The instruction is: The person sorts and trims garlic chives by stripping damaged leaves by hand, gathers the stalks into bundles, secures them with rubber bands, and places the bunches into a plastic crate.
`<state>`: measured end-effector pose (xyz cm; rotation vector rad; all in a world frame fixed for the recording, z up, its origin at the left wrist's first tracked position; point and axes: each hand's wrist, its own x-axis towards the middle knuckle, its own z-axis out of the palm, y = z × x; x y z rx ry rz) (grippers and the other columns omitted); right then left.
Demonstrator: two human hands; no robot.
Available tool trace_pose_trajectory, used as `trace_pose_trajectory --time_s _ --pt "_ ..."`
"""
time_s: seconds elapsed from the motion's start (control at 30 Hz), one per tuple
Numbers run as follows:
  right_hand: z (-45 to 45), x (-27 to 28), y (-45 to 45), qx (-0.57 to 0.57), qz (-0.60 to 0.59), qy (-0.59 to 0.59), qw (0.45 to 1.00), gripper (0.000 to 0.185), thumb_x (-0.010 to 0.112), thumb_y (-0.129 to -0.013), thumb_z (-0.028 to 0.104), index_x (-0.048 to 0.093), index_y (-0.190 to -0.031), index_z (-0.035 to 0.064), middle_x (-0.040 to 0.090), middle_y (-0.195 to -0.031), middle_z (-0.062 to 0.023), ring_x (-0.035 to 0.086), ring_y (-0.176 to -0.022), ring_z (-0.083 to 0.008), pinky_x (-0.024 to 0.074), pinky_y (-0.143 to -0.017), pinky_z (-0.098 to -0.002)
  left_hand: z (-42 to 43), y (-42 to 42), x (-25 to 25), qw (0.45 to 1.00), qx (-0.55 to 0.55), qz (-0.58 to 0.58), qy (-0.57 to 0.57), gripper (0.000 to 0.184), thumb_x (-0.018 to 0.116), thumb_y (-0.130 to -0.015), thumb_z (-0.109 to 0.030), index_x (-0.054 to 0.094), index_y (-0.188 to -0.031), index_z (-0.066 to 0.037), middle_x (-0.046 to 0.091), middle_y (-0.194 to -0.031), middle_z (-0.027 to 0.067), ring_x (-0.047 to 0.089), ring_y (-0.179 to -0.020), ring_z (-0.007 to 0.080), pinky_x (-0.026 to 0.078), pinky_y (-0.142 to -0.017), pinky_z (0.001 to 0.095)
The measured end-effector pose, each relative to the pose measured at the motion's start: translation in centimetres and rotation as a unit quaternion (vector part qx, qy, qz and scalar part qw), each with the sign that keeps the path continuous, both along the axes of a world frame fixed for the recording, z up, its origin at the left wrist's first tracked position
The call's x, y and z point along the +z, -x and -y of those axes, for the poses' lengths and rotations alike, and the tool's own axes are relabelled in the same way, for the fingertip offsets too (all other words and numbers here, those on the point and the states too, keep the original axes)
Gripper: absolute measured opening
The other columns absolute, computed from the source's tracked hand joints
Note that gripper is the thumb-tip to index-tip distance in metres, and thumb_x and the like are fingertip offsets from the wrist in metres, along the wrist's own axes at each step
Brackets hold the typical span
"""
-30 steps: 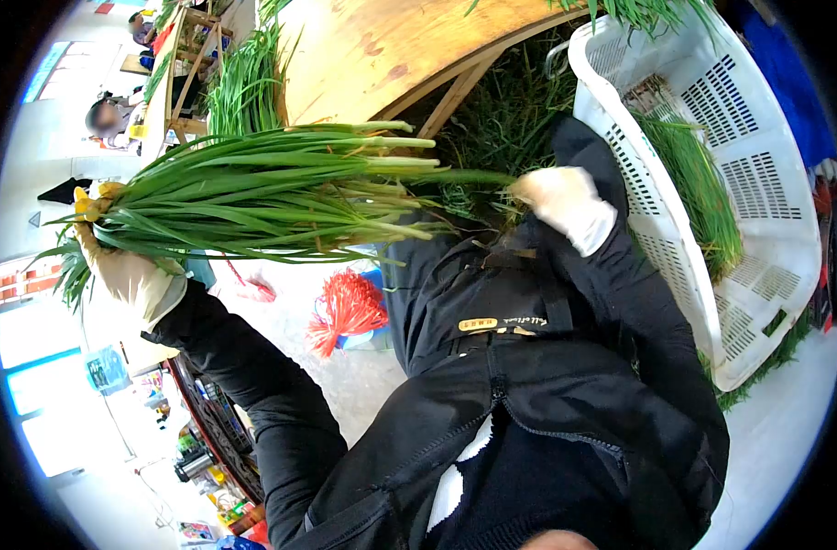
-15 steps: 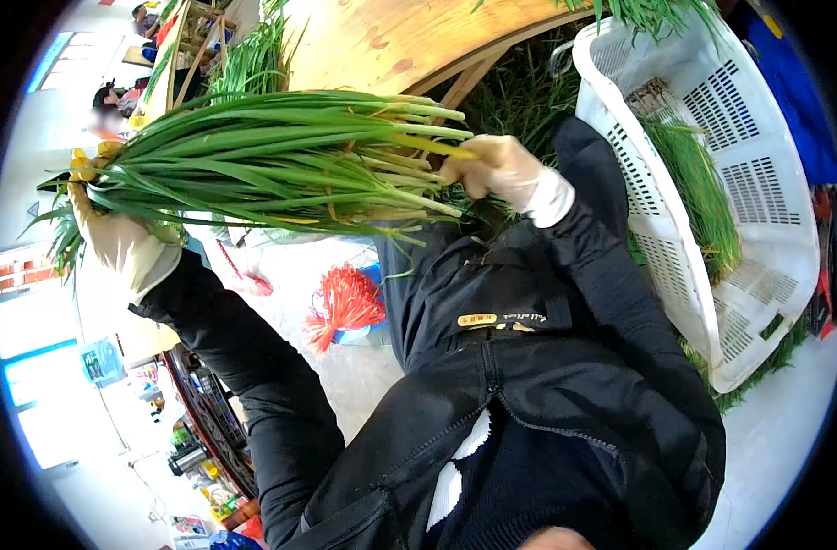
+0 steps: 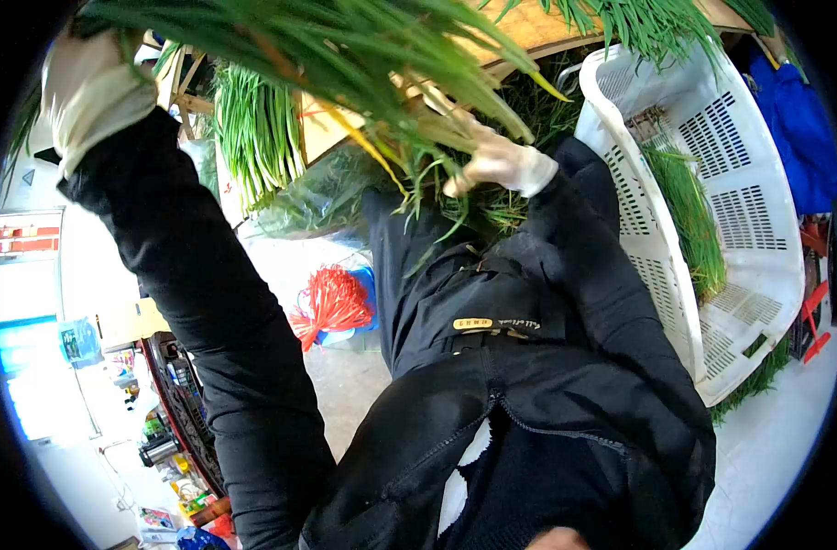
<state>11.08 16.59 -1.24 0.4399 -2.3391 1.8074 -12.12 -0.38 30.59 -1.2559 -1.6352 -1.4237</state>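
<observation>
My left hand [image 3: 93, 92], in a pale glove, is closed round the leafy end of a large bunch of green stalks [image 3: 345, 55] at the upper left. The bunch is raised and slightly blurred, its pale stem ends pointing right and down. At those stem ends is my right hand [image 3: 493, 158], also gloved, its fingers against the lower stems; what it pinches, if anything, is partly hidden. A few yellow leaves [image 3: 368, 139] hang below the bunch.
A white perforated basket [image 3: 702, 321] with green stalks [image 3: 689, 220] stands on the right. Behind are a wooden table [image 3: 528, 27] and another green bunch [image 3: 253, 128] at its edge. Red ties [image 3: 334, 302] lie beyond my lap. A blue cloth [image 3: 798, 137] is at far right.
My left hand has lifted the bunch up and toward the camera, tilting its stem ends downward. My right hand moved from near my knee to the stems. The view has shifted slightly.
</observation>
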Motion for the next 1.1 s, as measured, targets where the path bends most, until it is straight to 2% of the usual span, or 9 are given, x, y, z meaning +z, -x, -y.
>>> trace_pose_trajectory --time_s 0.13,0.23,0.3,0.43,0.53,0.73,0.87,0.97,1.1 --pt "4.2 3.4 3.0 -0.037 -0.019 0.233 0.972 0.044 0.074 -0.066 0.018 0.056 -0.104 0.0044 0.059 -0.095 -0.0048 0.053 -0.086 -0.0145 0.0441 -0.071 -0.0296 -3.4 -6.3 -1.4 0.924 -0.285 0.228 -0.118 0.022 0.046 -0.089 -0.025 0.055 -0.080 -0.007 0.054 -0.065 0.0052 0.053 -0.058 0.0196 0.047 -0.057 0.0327" --pt "6.4 3.2 2.3 -0.152 -0.084 0.192 0.966 0.030 0.056 -0.086 0.023 0.053 -0.110 0.0048 0.061 -0.083 -0.0035 0.054 -0.071 -0.0087 0.0435 -0.062 -0.0219 -4.9 -3.6 -0.2 0.912 -0.279 0.268 -0.137 0.022 0.046 -0.089 -0.025 0.055 -0.078 -0.008 0.054 -0.064 0.0045 0.053 -0.058 0.0193 0.046 -0.056 0.0325" --pt "5.1 2.4 -0.1 -0.009 0.040 0.302 0.953 0.030 0.049 -0.089 0.025 0.051 -0.111 0.0046 0.061 -0.079 -0.0057 0.054 -0.068 -0.0091 0.0433 -0.057 -0.0226 -4.6 -1.5 0.5 0.903 -0.293 0.288 -0.123 0.023 0.045 -0.089 -0.025 0.054 -0.077 -0.008 0.054 -0.064 0.0041 0.053 -0.058 0.0192 0.046 -0.056 0.0320" --pt "2.9 0.5 -2.5 -0.120 -0.161 0.190 0.961 0.027 0.044 -0.092 0.025 0.055 -0.100 0.0018 0.057 -0.068 -0.0018 0.050 -0.057 -0.0082 0.0399 -0.056 -0.0207 -4.1 -0.8 -0.8 0.985 0.001 0.158 0.074 0.014 0.050 -0.084 -0.019 0.052 -0.089 -0.006 0.058 -0.072 0.0067 0.056 -0.065 0.0176 0.047 -0.060 0.0309" --pt "1.4 -0.7 -7.4 -0.215 0.000 -0.056 0.975 0.025 0.043 -0.092 0.022 0.058 -0.089 0.0010 0.051 -0.058 0.0015 0.045 -0.053 -0.0055 0.0361 -0.051 -0.0207 -4.0 -1.5 -1.9 0.869 0.377 -0.069 0.313 0.021 0.054 -0.080 -0.014 0.051 -0.099 -0.004 0.061 -0.078 0.0086 0.059 -0.071 0.0165 0.047 -0.062 0.0300" --pt "-0.4 -5.1 -15.8 -0.435 0.335 0.232 0.803 0.017 0.047 -0.088 0.016 0.061 -0.088 0.0052 0.050 -0.058 0.0029 0.031 -0.041 -0.0019 0.0247 -0.038 -0.0194 0.2 2.3 0.8 0.771 0.507 -0.114 0.368 0.035 0.050 -0.078 0.001 0.045 -0.113 0.000 0.062 -0.092 0.0132 0.061 -0.083 0.0167 0.049 -0.071 0.0277" --pt "-0.8 0.7 -15.2 -0.442 0.407 0.113 0.791 0.039 0.059 -0.079 0.036 0.061 -0.092 -0.0005 0.055 -0.064 -0.0085 0.049 -0.050 -0.0157 0.0428 -0.052 -0.0320 7.1 17.4 3.6 0.895 0.290 -0.167 0.297 0.041 0.041 -0.077 0.013 0.040 -0.116 0.001 0.058 -0.101 0.0173 0.059 -0.092 0.0219 0.050 -0.082 0.0281" --pt "-0.9 -0.9 -13.3 -0.166 0.273 -0.354 0.879 0.092 0.071 -0.064 0.044 0.028 -0.129 -0.0034 0.042 -0.124 -0.0248 0.043 -0.114 -0.0355 0.0345 -0.095 -0.0338 1.9 2.1 1.7 0.927 0.290 0.048 0.232 0.037 0.040 -0.076 0.012 0.045 -0.112 0.002 0.060 -0.097 0.0137 0.060 -0.087 0.0195 0.050 -0.077 0.0269" --pt "-1.1 6.1 -8.4 -0.228 -0.008 -0.201 0.953 0.098 0.074 -0.063 0.039 0.020 -0.131 -0.0062 0.039 -0.126 -0.0237 0.040 -0.117 -0.0331 0.0310 -0.099 -0.0347 0.7 -0.7 1.1 0.942 0.251 0.089 0.204 0.039 0.041 -0.076 0.008 0.047 -0.114 0.000 0.061 -0.098 0.0126 0.060 -0.084 0.0180 0.049 -0.073 0.0250"
